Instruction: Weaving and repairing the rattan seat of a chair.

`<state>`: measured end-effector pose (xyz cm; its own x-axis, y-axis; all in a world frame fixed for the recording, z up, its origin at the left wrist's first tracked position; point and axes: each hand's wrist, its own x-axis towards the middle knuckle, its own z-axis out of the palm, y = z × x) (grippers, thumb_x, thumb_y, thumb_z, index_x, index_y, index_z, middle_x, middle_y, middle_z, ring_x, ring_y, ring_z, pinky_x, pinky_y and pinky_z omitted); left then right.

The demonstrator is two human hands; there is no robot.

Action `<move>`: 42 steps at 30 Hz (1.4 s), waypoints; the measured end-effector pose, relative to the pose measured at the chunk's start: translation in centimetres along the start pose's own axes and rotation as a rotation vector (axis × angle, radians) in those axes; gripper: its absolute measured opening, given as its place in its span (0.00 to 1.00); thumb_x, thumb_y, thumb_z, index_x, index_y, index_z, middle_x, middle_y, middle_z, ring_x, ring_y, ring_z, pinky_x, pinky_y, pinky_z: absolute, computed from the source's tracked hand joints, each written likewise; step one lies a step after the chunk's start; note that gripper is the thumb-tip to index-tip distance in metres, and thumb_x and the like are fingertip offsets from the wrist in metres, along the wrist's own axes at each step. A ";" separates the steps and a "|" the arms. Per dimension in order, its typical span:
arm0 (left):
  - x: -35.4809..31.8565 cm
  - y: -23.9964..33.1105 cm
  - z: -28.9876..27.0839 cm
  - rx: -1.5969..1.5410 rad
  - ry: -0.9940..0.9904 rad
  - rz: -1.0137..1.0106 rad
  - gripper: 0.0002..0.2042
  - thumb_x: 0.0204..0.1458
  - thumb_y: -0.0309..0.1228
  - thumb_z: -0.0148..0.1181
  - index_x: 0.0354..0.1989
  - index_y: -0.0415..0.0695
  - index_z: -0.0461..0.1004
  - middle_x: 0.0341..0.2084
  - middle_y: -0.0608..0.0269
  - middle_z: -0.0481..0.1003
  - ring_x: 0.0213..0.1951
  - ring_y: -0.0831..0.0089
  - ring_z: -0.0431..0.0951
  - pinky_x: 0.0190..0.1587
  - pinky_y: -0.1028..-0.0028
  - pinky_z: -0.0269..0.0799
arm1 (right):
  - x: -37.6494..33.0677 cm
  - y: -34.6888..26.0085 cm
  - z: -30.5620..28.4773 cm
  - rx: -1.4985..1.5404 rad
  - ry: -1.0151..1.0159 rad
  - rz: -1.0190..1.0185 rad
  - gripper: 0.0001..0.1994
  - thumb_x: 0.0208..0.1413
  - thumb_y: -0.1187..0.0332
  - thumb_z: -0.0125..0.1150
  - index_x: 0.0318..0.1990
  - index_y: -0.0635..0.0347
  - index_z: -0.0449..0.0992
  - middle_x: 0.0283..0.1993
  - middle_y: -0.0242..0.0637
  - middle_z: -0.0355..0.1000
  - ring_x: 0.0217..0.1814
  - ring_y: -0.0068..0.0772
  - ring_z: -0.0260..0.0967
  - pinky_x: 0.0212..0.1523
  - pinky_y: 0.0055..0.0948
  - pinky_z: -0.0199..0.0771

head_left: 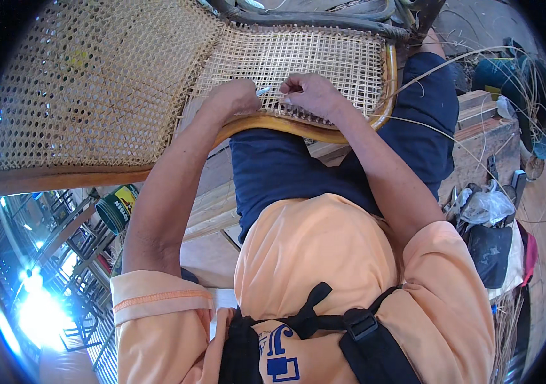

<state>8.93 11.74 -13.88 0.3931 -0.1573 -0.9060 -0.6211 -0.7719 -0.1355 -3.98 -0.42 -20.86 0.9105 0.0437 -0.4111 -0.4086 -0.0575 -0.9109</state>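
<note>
A wooden chair frame with woven cane lies over my lap; its cane seat (298, 54) has an open grid weave, and the larger cane panel (94, 89) at the left has a denser weave with round holes. My left hand (236, 99) is closed at the seat's near edge, with a small pale tip (262, 91) of something sticking out on its right; what it belongs to is hidden. Just to the right, my right hand (313, 96) rests low over the weave, fingers bent and pinched together. Whether a strand is between them is too small to tell. Loose cane strands (439, 131) trail off the frame's right side.
At the right stand a dark green container (495, 73) with strands around it, stacked wooden blocks (477, 112) and a clear plastic bag (489, 205) on dark items. A green and yellow can (118, 208) sits below the panel at the left. Bright light glares at lower left.
</note>
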 end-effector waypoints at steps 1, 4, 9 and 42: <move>0.0 0.0 0.0 0.055 0.032 0.027 0.15 0.40 0.30 0.53 0.35 0.35 0.76 0.35 0.47 0.76 0.38 0.55 0.77 0.40 0.63 0.72 | 0.1 0.1 -0.1 0.000 0.002 0.000 0.09 0.46 0.70 0.61 0.36 0.63 0.74 0.31 0.34 0.73 0.33 0.23 0.69 0.40 0.22 0.69; -0.5 -0.9 -0.9 0.112 0.076 -0.007 0.13 0.43 0.29 0.52 0.35 0.37 0.77 0.34 0.48 0.77 0.38 0.55 0.78 0.39 0.62 0.73 | 0.2 0.7 -0.3 0.159 -0.026 -0.023 0.08 0.47 0.72 0.62 0.34 0.65 0.74 0.31 0.30 0.72 0.34 0.19 0.66 0.40 0.19 0.68; -3.8 -2.8 -2.6 0.406 0.351 -0.015 0.11 0.48 0.28 0.49 0.33 0.41 0.78 0.33 0.50 0.77 0.37 0.57 0.79 0.38 0.63 0.74 | 0.5 1.2 -0.2 0.196 -0.066 -0.071 0.09 0.46 0.74 0.60 0.37 0.63 0.76 0.32 0.33 0.74 0.33 0.24 0.69 0.40 0.24 0.69; -9.9 -8.4 -4.6 0.558 0.675 -0.053 0.06 0.50 0.25 0.48 0.31 0.39 0.71 0.31 0.48 0.73 0.34 0.53 0.77 0.33 0.60 0.73 | 2.7 0.0 0.9 -0.290 0.054 0.207 0.11 0.51 0.63 0.53 0.39 0.57 0.75 0.39 0.40 0.74 0.44 0.39 0.72 0.46 0.36 0.69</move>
<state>13.45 16.95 -1.94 0.6380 -0.5969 -0.4865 -0.7626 -0.4018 -0.5070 -1.55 0.60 -22.06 0.8153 -0.0507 -0.5768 -0.5571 -0.3406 -0.7574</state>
